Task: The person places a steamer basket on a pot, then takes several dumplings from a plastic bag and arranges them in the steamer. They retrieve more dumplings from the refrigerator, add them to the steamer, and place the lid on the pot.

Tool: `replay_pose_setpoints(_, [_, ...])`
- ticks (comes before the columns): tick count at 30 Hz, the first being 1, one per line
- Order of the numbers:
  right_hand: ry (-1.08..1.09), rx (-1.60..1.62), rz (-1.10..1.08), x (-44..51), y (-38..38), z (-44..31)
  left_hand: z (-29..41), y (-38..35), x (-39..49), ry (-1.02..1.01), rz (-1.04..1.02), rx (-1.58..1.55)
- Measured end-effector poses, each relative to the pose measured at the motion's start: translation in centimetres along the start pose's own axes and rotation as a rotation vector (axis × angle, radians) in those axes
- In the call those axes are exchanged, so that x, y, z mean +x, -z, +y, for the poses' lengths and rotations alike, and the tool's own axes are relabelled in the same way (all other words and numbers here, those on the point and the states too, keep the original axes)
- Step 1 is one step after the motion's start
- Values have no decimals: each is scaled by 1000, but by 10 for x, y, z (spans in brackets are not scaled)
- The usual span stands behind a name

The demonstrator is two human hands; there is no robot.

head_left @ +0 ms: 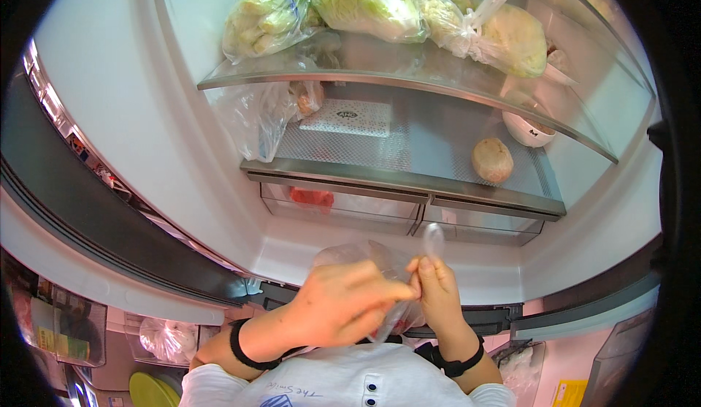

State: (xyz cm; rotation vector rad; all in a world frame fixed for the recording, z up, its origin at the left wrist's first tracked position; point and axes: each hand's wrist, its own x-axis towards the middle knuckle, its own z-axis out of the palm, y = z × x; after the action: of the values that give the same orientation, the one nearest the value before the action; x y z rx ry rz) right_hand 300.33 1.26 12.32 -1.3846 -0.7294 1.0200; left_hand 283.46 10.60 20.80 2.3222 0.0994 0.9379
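Note:
Both hands meet in front of my chest at a clear plastic bag. My right hand is closed on a gathered part of it, and a loop of plastic stands up above the thumb. Fingers of my left hand touch those of the right at the same gathered part, pinching the plastic. Something reddish shows through the bag below the hands, too hidden to name. Ahead is the open refrigerator, with a round tan root vegetable on its lower shelf.
On the upper glass shelf lie a napa cabbage and several bagged vegetables. A white bowl stands at the lower shelf's right. Below are two clear drawers. Open doors with bins flank me.

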Motion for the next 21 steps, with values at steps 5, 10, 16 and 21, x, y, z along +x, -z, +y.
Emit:
replay_pose_setpoints(5, [651, -632, -472, -5, -17, 10, -11, -27, 4, -132, -155, 125])
replay_pose_setpoints(10, [338, -371, -685, -5, -14, 11, -31, -33, 1, 47, 14, 112])
replay_pose_setpoints(16, [16, 15, -335, 3, -9, 2, -28, -15, -21, 270, -128, 258])
replay_pose_setpoints(21, [32, 94, -299, 7, -20, -1, -30, -28, -44, 534, -426, 96])
